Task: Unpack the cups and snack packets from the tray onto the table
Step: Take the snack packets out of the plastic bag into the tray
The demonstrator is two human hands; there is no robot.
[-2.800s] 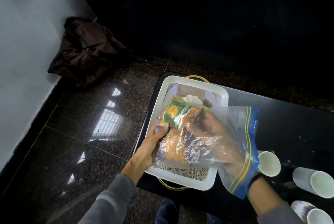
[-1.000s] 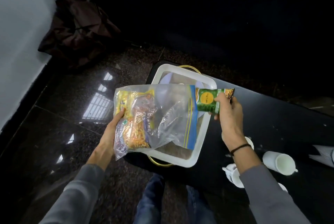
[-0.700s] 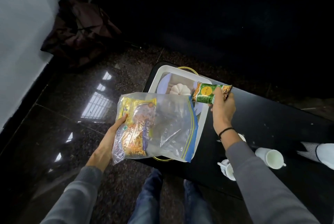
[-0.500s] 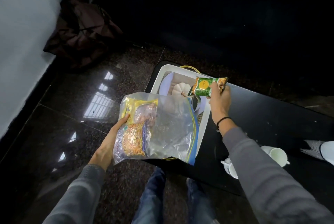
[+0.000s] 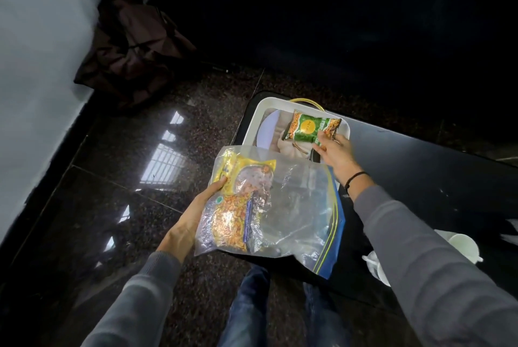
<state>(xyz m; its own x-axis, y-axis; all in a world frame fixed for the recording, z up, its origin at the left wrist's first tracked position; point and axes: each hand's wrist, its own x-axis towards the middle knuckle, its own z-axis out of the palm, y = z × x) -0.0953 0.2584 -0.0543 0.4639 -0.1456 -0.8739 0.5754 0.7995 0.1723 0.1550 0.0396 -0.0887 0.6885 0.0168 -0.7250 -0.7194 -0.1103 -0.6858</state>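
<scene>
My left hand grips a clear zip bag by its closed end, off the table's left edge; a yellow snack packet lies inside it. My right hand pinches the corner of a green snack packet held over the far end of the white tray. A plate and a white pumpkin-shaped lid lie in the tray under the packet. White cups stand on the black table at the right, partly hidden by my right sleeve.
A dark bag slumps on the floor against the pale wall at far left. Glossy dark floor tiles lie left of the table. My legs in jeans are below the table's near edge.
My right hand pulled the green packet out of the zip bag and carried it to the far end of the tray. My left hand swung the bag left, off the tray.
</scene>
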